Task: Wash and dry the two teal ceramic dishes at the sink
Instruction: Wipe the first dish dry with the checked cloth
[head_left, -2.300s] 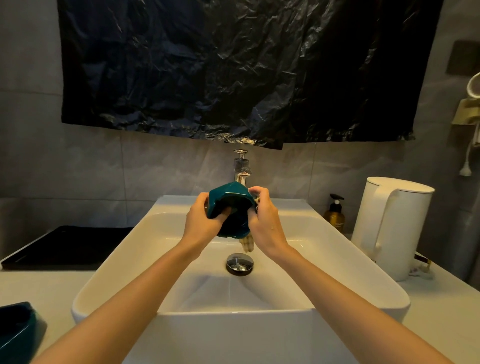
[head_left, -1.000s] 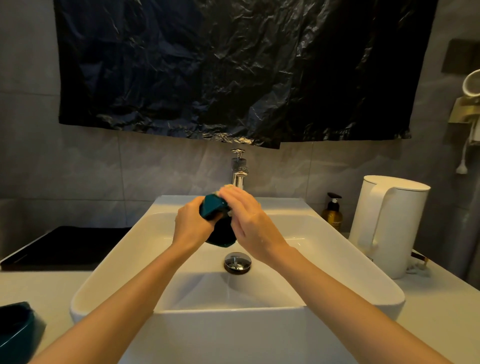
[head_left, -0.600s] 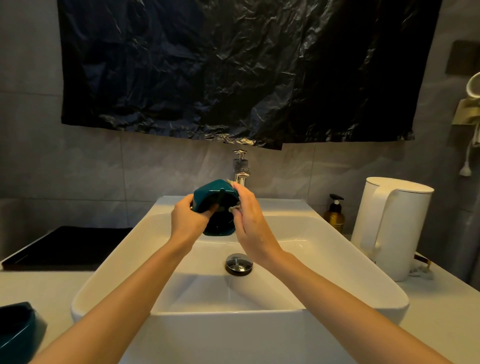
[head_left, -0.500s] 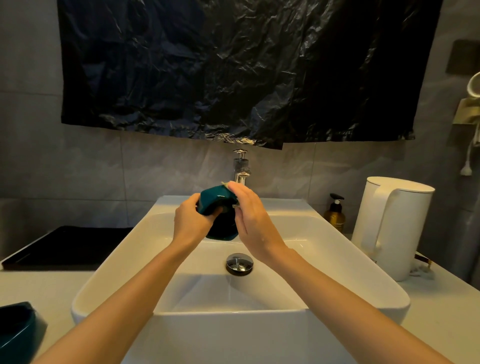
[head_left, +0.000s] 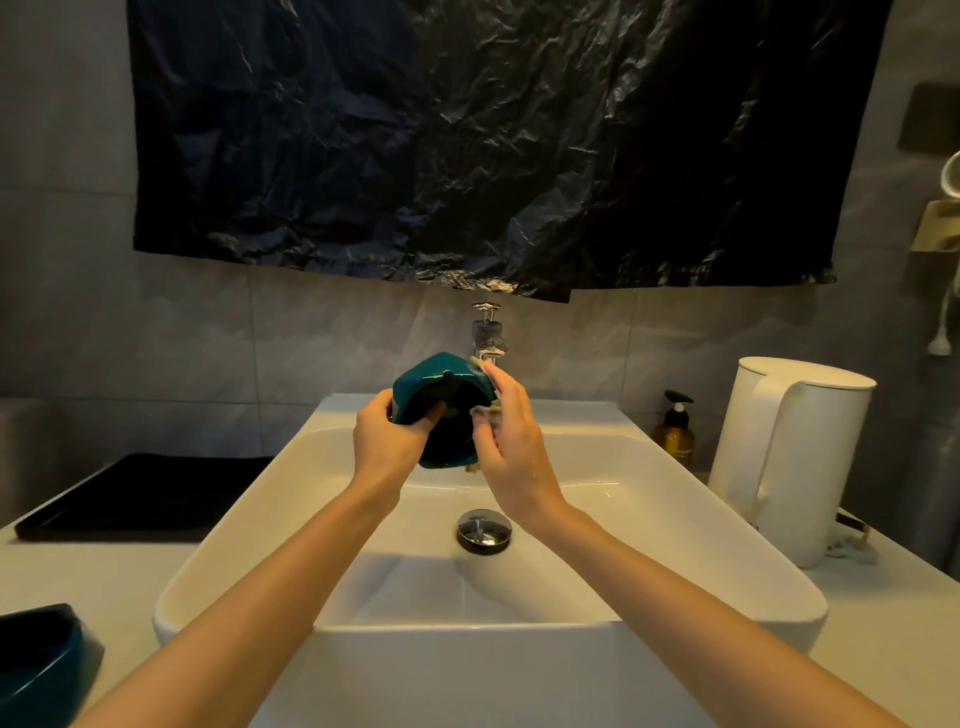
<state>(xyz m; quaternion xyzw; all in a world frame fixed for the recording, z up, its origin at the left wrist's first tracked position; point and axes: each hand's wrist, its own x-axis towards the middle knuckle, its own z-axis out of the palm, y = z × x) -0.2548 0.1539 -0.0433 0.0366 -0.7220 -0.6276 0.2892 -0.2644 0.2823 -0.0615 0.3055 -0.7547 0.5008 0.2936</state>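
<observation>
Dim, warm light, seemingly from overhead, glints on the sheet and sink rim; corners darken, edges bow.

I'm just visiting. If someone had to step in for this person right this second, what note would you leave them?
Left hand grips the teal dish, tilted over the sink.
Right hand pinches a pale cloth against the dish's right edge.
Second teal dish sits on the counter, far left.
Done: nothing finished; first dish is mid-wipe.
Left: finish it, then wash and dry the second.
</observation>
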